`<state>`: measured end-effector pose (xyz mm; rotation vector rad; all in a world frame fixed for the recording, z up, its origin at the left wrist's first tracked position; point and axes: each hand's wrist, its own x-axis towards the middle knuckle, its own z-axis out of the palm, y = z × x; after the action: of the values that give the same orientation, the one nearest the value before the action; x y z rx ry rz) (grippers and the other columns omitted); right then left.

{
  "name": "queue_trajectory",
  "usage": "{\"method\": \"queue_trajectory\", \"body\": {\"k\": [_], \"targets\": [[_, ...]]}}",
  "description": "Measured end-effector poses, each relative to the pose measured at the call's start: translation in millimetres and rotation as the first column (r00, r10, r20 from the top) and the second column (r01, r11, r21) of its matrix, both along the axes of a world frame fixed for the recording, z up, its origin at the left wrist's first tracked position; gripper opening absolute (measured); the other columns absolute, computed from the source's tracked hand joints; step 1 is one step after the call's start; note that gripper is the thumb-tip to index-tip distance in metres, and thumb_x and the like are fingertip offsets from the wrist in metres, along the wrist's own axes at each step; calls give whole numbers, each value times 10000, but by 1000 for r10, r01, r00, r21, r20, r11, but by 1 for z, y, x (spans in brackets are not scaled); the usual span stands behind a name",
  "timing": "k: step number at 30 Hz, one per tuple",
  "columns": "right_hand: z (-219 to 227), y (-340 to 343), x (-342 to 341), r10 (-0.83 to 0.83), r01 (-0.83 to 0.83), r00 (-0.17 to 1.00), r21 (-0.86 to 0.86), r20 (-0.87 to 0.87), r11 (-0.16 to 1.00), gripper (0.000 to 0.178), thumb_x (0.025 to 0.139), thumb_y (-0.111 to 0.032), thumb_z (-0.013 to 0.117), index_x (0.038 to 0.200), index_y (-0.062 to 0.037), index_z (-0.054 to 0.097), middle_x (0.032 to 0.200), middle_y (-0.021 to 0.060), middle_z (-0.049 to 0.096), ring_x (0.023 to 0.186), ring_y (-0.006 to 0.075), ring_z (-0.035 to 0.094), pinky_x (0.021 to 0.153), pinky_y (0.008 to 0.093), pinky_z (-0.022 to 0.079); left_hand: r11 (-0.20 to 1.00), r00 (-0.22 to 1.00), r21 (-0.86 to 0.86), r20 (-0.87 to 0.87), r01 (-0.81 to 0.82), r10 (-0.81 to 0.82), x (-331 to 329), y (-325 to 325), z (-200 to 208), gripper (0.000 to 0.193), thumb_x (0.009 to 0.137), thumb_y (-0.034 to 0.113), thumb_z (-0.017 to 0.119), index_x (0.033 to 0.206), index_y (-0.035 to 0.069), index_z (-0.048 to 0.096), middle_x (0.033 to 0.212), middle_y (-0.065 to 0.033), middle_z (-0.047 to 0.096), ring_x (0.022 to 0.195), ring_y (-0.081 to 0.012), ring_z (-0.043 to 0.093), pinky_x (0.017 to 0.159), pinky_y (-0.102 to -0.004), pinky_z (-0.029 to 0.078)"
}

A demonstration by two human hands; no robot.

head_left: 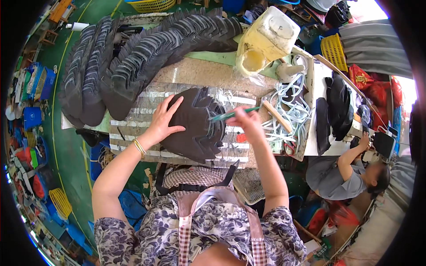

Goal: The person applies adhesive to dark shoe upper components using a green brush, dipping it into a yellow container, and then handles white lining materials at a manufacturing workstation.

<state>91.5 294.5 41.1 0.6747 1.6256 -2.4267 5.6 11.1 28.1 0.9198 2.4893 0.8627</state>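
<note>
A fanned stack of dark grey sheet pieces (188,133) with notched right edges lies on the table in front of me. My left hand (163,122) rests on the stack's left side, fingers spread, a gold bangle at the wrist. My right hand (249,124), slightly blurred, is closed around a thin green-handled brush (228,115). The brush's tip is at the notched edges of the stack; whether it touches them I cannot tell. Beneath the stack is a board with white stripes (128,141).
Long overlapping rows of dark pieces (153,55) cover the table's far left. A yellowed plastic container (266,42) stands at the far right, near a wooden-edged tray (309,137) holding pale strips (288,104) and a wooden stick (277,116). Further right, a person (341,173) in grey works at a machine.
</note>
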Motion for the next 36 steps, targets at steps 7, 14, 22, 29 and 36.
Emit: {"method": "queue_trajectory", "body": {"k": [7, 14, 22, 29, 36], "targets": [[0, -33, -41, 43, 28, 977, 325, -208, 945, 192, 748, -127, 636, 848, 32, 597, 830, 94, 658, 754, 132, 608, 692, 242, 479, 998, 998, -34, -28, 48, -49, -3, 3, 2, 945, 614, 264, 798, 1408, 219, 287, 1390, -148, 269, 1206, -364, 341, 1010, -444, 325], [-35, -62, 63, -243, 328, 937, 398, -250, 856, 110, 784, -50, 629, 836, -11, 540, 885, 112, 651, 745, 130, 595, 690, 271, 485, 1000, 1000, -3, -27, 4, -4, -2, 4, -2, 958, 591, 260, 807, 1401, 210, 297, 1372, -145, 282, 1200, -368, 341, 1004, -448, 343], [0, -92, 31, -389, 482, 868, 333, -310, 810, 123, 817, -75, 642, 915, -12, 602, 861, 67, 640, 721, 111, 596, 624, 250, 487, 997, 995, 63, 88, 50, -56, -22, -3, 3, 746, 683, 176, 737, 1351, 156, 406, 1326, -150, 335, 1232, -335, 344, 1031, -398, 307], [-12, -104, 93, 161, 209, 908, 750, -387, 627, 172, 730, -115, 725, 819, -39, 599, 774, 79, 663, 678, 119, 639, 571, 264, 494, 992, 998, 121, -52, 44, -38, -19, 3, 3, 732, 652, 156, 749, 1312, 128, 436, 1280, -107, 406, 1147, -328, 395, 996, -397, 353], [-15, -87, -42, 94, 164, 968, 871, -232, 464, 143, 809, -183, 655, 815, -40, 640, 625, 79, 632, 561, 204, 617, 526, 295, 462, 994, 981, 104, -192, 14, 6, -18, 4, 0, 790, 592, 156, 782, 1284, 47, 417, 1238, -95, 457, 1125, -285, 440, 915, -390, 400]]}}
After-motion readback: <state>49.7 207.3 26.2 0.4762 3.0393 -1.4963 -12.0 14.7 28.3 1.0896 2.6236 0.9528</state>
